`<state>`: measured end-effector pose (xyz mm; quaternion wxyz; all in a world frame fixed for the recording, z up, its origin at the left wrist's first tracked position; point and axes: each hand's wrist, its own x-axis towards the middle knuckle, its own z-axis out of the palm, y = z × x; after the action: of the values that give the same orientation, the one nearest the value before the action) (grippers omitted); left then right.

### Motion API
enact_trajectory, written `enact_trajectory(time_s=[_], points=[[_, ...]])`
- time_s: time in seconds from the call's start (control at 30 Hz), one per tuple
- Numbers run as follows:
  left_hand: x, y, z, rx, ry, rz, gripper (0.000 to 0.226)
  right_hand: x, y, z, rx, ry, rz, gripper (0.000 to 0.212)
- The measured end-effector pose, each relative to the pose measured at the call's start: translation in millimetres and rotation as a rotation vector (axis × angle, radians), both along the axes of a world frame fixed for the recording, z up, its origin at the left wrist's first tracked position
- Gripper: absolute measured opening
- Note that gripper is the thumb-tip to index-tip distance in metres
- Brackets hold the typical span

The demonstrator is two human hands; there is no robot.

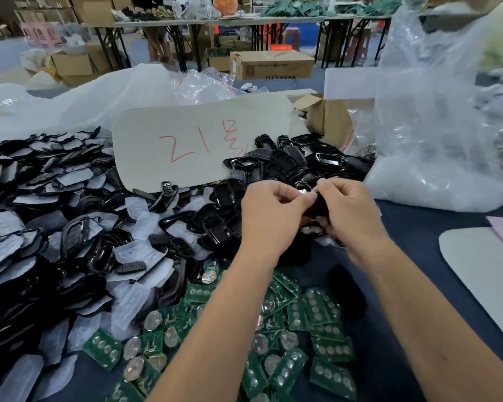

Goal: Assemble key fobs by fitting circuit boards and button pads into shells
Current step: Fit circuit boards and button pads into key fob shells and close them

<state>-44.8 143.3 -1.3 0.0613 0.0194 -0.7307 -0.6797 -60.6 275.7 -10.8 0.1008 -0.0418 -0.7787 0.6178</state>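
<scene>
Pinching a black shell [317, 206] between them above the counter [418, 256], left hand [273, 204] and right hand [346, 207] grip its edges; it looks light, stiff, glossy and probably slippery.

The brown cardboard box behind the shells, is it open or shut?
Open: the cardboard box has its flap folded outward.

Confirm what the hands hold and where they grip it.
Both hands pinch one black key fob shell between them: left hand at its left end, right hand round its right side. Blur hides the exact fingers' contact.
</scene>
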Motion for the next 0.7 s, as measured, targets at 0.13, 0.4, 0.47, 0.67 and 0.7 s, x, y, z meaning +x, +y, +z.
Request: enact_trajectory(time_s=[0.13,0.4,0.47,0.67,0.7], points=[[0.2,51.2,6.7,-0.427,-0.012,-0.198,0.023,7.1,67.0,12.8,0.514,-0.162,-0.072,0.023],[12.5,99.1,11.3,-0.688,0.126,-0.366,0.022,14.5,120.7,20.9,0.854,-0.359,-0.064,0.012],[11.8,87.6,12.5,-0.727,0.209,-0.326,0.013,14.5,123.1,21.0,0.929,-0.274,-0.183,0.009],[6.0,39.7,30.7,-0.938,0.169,-0.739,0.023,13.4,98.7,37.7,0.738,-0.124,-0.11,0.014],[7.1,34.8,31.5,-1.003,0.105,-0.832,0.035,13.1,93.4,39.8,0.74,-0.159,-0.053,0.015]])
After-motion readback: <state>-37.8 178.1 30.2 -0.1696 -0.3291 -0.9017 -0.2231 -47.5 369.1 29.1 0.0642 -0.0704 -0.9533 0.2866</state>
